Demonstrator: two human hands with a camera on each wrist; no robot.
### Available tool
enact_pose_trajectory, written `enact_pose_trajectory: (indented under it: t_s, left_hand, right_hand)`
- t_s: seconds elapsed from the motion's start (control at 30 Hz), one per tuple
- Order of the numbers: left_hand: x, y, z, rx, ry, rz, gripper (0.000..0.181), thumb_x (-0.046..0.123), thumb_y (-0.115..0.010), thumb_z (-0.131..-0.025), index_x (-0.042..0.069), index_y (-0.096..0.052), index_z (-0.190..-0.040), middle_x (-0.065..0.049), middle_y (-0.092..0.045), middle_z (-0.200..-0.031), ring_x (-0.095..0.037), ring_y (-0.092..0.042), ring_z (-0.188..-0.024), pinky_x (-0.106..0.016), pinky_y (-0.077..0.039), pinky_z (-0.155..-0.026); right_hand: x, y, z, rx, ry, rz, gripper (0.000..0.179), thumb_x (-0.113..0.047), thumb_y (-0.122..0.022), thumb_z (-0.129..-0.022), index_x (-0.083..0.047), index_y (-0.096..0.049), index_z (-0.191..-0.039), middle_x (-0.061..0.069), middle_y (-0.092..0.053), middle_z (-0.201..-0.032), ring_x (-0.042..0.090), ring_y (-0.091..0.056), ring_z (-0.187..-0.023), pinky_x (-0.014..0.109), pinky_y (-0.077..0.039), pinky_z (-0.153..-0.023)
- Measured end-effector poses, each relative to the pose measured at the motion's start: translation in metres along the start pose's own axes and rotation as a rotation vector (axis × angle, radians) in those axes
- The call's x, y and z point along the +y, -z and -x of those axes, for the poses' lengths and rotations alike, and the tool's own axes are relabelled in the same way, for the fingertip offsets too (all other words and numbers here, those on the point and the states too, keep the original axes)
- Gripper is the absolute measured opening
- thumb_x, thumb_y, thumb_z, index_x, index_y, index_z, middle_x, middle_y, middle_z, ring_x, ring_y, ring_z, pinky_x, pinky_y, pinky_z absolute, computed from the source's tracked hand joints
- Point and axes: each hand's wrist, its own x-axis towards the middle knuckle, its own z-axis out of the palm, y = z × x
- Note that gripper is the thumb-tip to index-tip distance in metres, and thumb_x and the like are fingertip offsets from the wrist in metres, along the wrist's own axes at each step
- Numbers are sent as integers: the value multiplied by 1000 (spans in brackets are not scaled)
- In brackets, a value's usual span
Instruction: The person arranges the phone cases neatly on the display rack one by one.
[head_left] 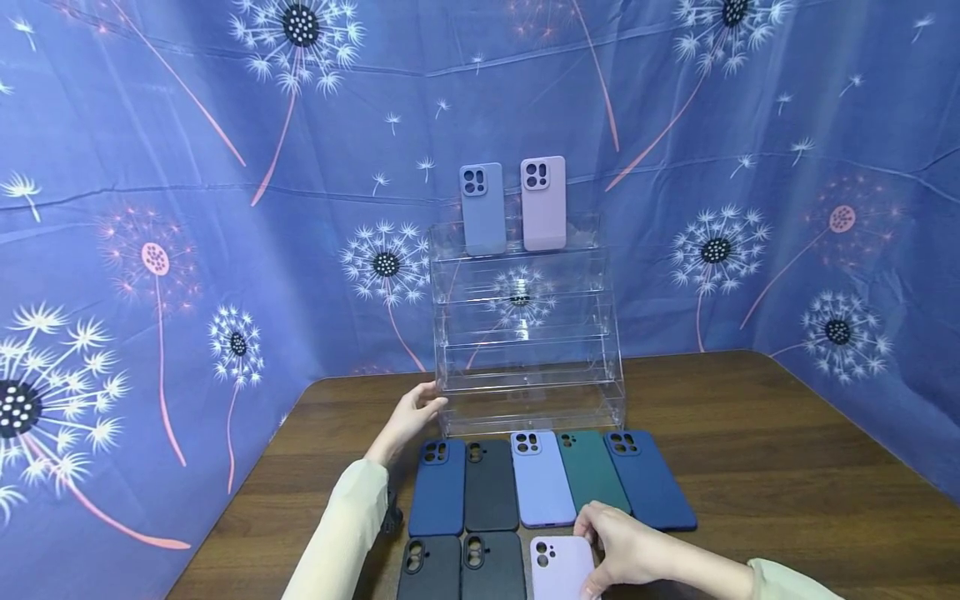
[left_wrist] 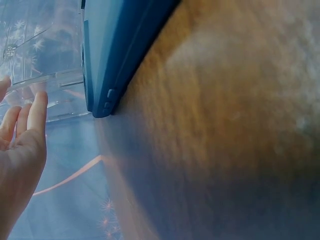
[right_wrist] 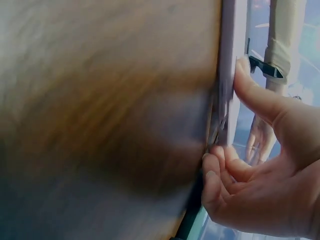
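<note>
My left hand (head_left: 408,421) is at the lower left side of a clear tiered display stand (head_left: 528,404), its fingertips at the edge. In the left wrist view those fingers (left_wrist: 37,115) reach out fairly straight against the clear plastic. My right hand (head_left: 622,546) grips a lilac phone case (head_left: 558,567) by its right edge, in the front row on the table. From the right wrist view, the thumb (right_wrist: 250,90) lies on the case's face and the fingertips are at its end. The lower part of this case is cut off in the head view.
A blue-grey phone case (head_left: 483,217) and a pink one (head_left: 544,212) stand on the top tier. Behind the lilac case lie navy (head_left: 437,492), black (head_left: 491,487), periwinkle (head_left: 543,483) and green (head_left: 592,471) cases. Black cases (head_left: 491,571) are left of it. A dandelion-print curtain (head_left: 300,167) hangs behind.
</note>
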Motion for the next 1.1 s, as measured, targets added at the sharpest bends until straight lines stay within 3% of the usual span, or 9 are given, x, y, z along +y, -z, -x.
enact_pose_trajectory:
  t_s: [0.2,0.4,0.5,0.73,1.1]
  left_hand:
    - [-21,0,-11,22,8,22,52,12,-59,-92,-9,-39,-136,-29,-49,-129,-30,-57,-105,-40,-50,-94]
    - [-31,-1,-16,52,15,7,49,17,-60,-92,-3,-44,-134,-23,-52,-127,-26,-58,-105,-38,-50,-94]
    - [-32,-1,-16,52,18,3,48,17,-60,-92,-1,-45,-134,-22,-54,-125,-26,-59,-105,-37,-51,-94]
    - [-32,-1,-16,67,10,2,51,14,-61,-91,-2,-43,-136,-24,-53,-125,-25,-58,-103,-38,-51,-93]
    - [-32,-3,-15,67,11,-9,53,16,-62,-91,-2,-42,-137,-25,-54,-125,-26,-59,-104,-34,-53,-89]
  right_hand:
    - [0,4,-1,-38,-1,-245,49,-15,-87,-61,-7,-50,-92,-5,-51,-77,-4,-47,-58,17,-45,-48]
    - [0,15,-3,-63,-112,-513,57,-3,-79,-70,9,-51,-118,10,-54,-100,14,-64,-62,30,-56,-49]
    - [0,21,-4,-38,-113,-537,64,-6,-77,-73,13,-47,-126,12,-55,-103,19,-67,-69,34,-58,-54]
    - [0,35,-4,30,-39,-527,59,-13,-76,-77,7,-49,-126,13,-58,-93,16,-68,-72,36,-58,-57]
    - [-3,55,0,19,4,-519,44,-16,-61,-91,4,-47,-129,15,-59,-98,17,-67,-78,38,-59,-60]
